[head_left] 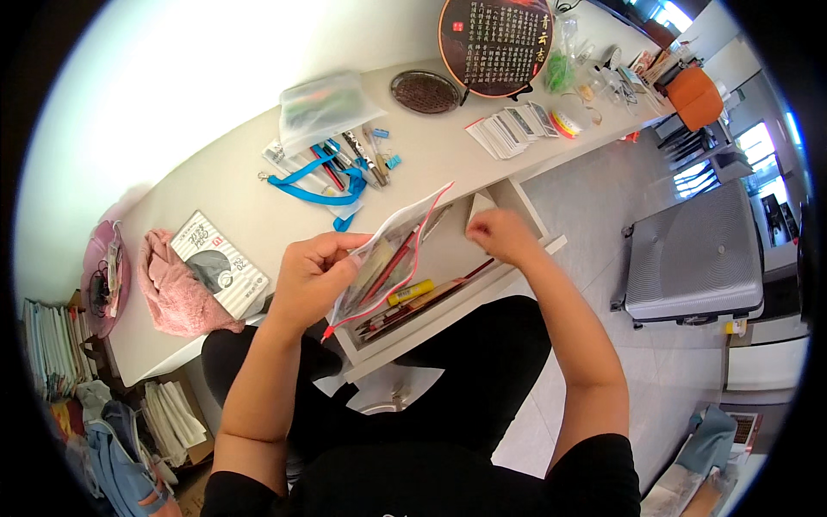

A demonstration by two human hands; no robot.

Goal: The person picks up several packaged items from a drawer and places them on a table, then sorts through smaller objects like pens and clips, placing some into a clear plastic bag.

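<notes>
Plainly see-through pouch (pixel 376 269), red along edge (slender shapes (pixel 394 260) showing through).

Drawer (pixel 454 247): extended from table (pixel 226 183) front edge. Zip pouch (pixel 372 274): above drawer, left side. Cards (pixel 508 132): right of pens (pixel 359 152). Tissue pack (pixel 245 289): near front edge, left of drawer.

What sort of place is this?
It looks like a study corner, maybe in a bedroom or dorm, though I can't be sure. There's a long pale desk with pens on it and an open drawer, plus a big grey suitcase on the floor.
</notes>
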